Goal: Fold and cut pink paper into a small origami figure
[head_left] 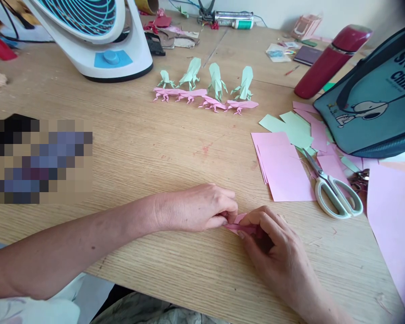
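Note:
Low over the wooden table's near part, a small folded piece of pink paper lies between my two hands, mostly covered by fingers. My left hand pinches its left end, fingertips curled in. At its right end, my right hand grips it between thumb and fingers. Right of the hands rests a short stack of pink paper sheets. White-handled scissors lie against that stack, blades pointing up and left. Farther back stands a row of pink folded paper figures, with green folded paper figures behind them.
A white and blue fan stands at the back left. On the right are a red flask, a teal bag, green paper scraps and a large pink sheet. A caulking gun lies by the wall.

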A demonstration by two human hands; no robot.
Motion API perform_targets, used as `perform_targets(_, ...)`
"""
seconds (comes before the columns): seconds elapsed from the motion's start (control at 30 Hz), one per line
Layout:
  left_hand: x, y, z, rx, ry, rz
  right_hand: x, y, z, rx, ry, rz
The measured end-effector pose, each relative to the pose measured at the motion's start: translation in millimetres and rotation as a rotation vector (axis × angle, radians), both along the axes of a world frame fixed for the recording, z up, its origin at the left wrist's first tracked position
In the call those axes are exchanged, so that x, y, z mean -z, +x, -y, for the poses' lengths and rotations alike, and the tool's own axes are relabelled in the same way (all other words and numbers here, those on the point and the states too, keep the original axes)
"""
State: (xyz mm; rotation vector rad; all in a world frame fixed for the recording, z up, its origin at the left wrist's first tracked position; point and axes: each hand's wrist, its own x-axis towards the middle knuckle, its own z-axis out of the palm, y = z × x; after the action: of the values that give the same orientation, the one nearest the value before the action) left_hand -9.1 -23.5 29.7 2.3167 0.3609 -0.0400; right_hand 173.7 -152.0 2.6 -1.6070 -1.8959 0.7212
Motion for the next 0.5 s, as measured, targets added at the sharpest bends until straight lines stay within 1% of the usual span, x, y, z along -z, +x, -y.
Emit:
perform_targets(0.13, -0.1, 0.0, -0.4, 0.006, 0.002, -0.003, 0.9, 0.2, 0.4, 0.017, 0.006, -0.026)
perform_targets(0.3, -0.8, 0.6, -0.7, 0.015, 0.021, 0.003, -0.5, -0.5, -0.6, -0.011, 0.013, 0.035)
perform_targets(0.5, -0.1, 0.2, 0.2, 0.024, 0.050, 0.021, -0.8, -2.5, -2.1, -0.013, 0.022, 0.081)
